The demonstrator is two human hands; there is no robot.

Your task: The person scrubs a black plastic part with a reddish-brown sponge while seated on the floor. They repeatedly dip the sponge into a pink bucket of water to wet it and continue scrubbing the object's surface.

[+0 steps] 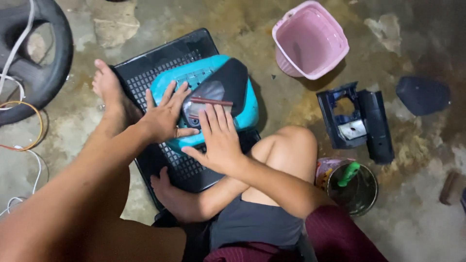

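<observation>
Teal plastic cover (pixel 245 109), a curved moulded shell with a dark glossy panel (pixel 228 82) set into it, is lying on a black perforated crate (pixel 160 65) on the stained concrete floor (pixel 242 29), just left of centre. It is judged to be light, stiff and hollow, with a smooth, somewhat slippery skin that could scratch or crack if flexed; the rims at its left and near edges are offering the surest hold. At far left a black tyre (pixel 46 73) and loose wires (pixel 22 121) are lying well apart. The left hand (pixel 165 116) is pressing flat, fingers spread, on the shell's left flank, grasping nothing. The right hand (pixel 218 140) is likewise lying open, palm down, fingertips touching a thin reddish strip (pixel 211 101) on the dark panel. Both forearms are reaching forward. Farther right are resting a pink basket (pixel 310 39), a dark blue housing (pixel 359 121) and a tin (pixel 357 191) holding a green-handled tool (pixel 349 173).
</observation>
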